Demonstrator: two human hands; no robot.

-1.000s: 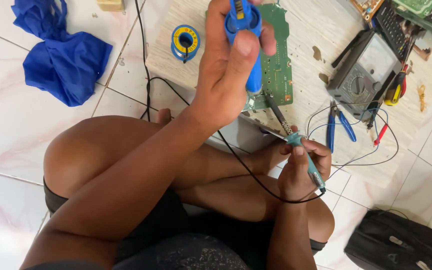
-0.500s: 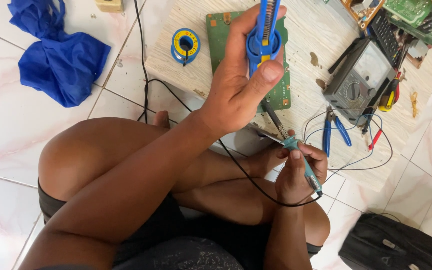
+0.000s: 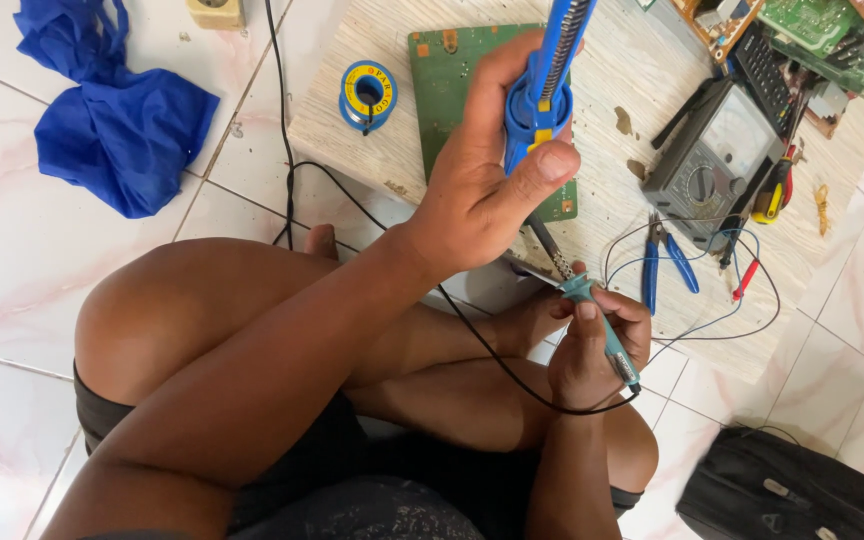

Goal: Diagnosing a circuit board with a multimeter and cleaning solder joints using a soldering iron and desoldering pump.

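Note:
My left hand (image 3: 472,200) is raised over the work and grips a blue desoldering pump (image 3: 550,70), thumb on its yellow button, the pump's tip pointing down. Below it my right hand (image 3: 582,360) holds a soldering iron with a teal handle (image 3: 580,290); its metal tip (image 3: 550,250) points up toward the pump. A green circuit board (image 3: 442,90) lies on a pale wooden board (image 3: 402,170), partly hidden behind my left hand. I sit cross-legged on the tiled floor.
A blue and yellow solder spool (image 3: 367,95) stands left of the circuit board. A grey multimeter (image 3: 717,150), blue pliers (image 3: 667,265), loose wires and more circuit boards (image 3: 822,40) lie to the right. A blue cloth (image 3: 112,130) is far left, a black bag (image 3: 792,490) bottom right.
My left hand has come down and nearer with the pump, which now tilts over the board's right side. The right hand keeps the soldering iron in about the same place.

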